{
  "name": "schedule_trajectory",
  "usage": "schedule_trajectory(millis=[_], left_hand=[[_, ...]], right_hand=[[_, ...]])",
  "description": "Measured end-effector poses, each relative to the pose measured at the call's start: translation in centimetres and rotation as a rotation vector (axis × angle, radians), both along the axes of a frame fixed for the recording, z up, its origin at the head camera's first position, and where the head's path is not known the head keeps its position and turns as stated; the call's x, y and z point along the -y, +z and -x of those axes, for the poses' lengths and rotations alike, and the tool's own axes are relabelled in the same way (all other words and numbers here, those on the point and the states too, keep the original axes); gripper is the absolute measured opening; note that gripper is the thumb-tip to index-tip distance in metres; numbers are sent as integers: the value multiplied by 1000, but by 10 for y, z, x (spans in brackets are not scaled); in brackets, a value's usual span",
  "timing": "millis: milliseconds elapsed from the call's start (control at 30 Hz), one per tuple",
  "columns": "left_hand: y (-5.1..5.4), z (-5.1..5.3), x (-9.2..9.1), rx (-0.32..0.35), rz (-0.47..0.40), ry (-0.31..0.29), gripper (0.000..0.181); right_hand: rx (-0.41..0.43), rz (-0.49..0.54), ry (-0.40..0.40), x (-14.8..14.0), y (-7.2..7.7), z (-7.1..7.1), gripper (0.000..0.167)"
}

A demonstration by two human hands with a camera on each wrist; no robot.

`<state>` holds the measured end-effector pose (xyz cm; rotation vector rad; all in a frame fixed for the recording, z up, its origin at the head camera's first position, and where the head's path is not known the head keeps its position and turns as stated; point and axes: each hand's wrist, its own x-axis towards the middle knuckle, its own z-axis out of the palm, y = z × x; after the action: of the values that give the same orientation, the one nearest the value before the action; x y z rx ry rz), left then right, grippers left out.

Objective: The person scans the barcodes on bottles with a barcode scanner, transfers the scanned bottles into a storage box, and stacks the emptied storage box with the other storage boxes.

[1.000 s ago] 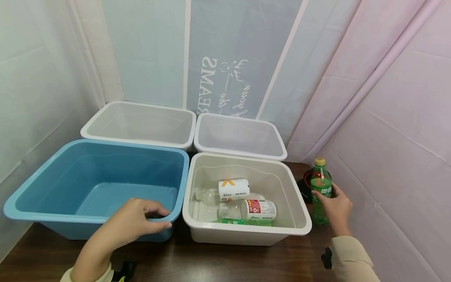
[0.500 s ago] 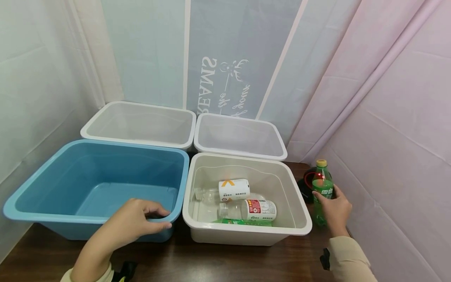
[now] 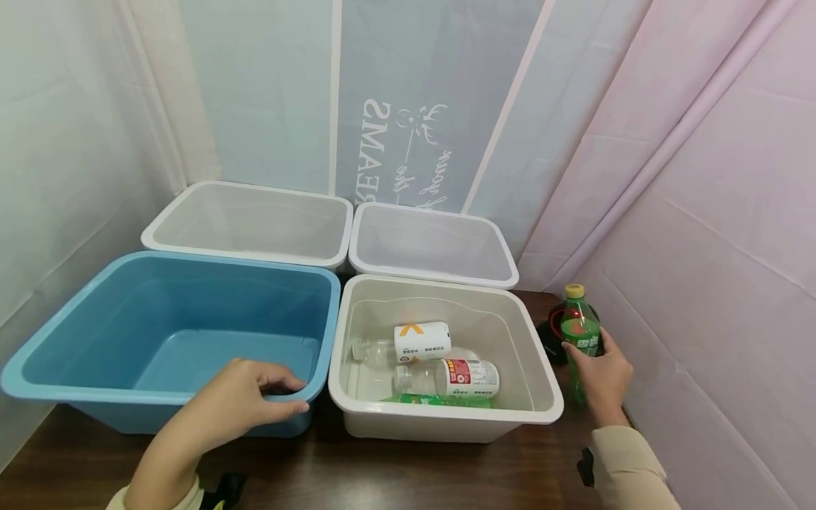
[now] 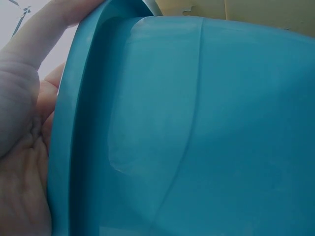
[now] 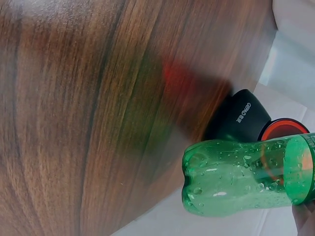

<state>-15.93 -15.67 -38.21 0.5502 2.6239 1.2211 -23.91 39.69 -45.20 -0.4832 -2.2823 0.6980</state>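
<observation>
My right hand [image 3: 605, 368] grips a green plastic soda bottle [image 3: 579, 340] with a yellow cap, thumb on its near left side. The bottle stands upright in front of a black device with a red-lit ring [image 3: 550, 343]. In the right wrist view, the base of the green bottle [image 5: 216, 177] shows droplets inside, beside the black device [image 5: 238, 118]. My left hand [image 3: 248, 397] holds the near right corner of the blue tub [image 3: 185, 256], thumb outside the rim and fingers over it. The left wrist view shows the tub's wall [image 4: 206, 123] close up.
A beige tub [image 3: 440, 423] holds two clear bottles with white labels [image 3: 423, 341] and a green bottle [image 3: 440, 401], lying down. Two white tubs, left [image 3: 255, 253] and right [image 3: 440, 276], stand behind. Curtains [image 3: 714, 283] flank the brown tabletop [image 3: 382, 474].
The green bottle and my right hand shifted slightly right, then back left and slightly up, staying in front of the black device. My left hand keeps its place on the rim.
</observation>
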Motion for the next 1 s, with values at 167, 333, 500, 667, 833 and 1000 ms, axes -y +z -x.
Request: schedule_trajectory(millis=[167, 333, 500, 667, 833, 1000], left_hand=[[0, 0, 0, -7, 4, 3, 27], [1, -1, 0, -17, 8, 3, 25], [1, -1, 0, -11, 2, -1, 24], [0, -1, 0, -10, -3, -2, 24], [0, -1, 0, -21, 6, 1, 24], [1, 0, 0, -25, 3, -1, 24]], right_hand=[[-19, -29, -3, 5, 1, 1, 66], [-23, -27, -17, 6, -2, 1, 67], [-35, -33, -22, 7, -4, 2, 70], [-41, -39, -24, 7, -4, 2, 72], [-41, -64, -28, 8, -4, 2, 71], [-45, -76, -21, 6, -6, 2, 71]])
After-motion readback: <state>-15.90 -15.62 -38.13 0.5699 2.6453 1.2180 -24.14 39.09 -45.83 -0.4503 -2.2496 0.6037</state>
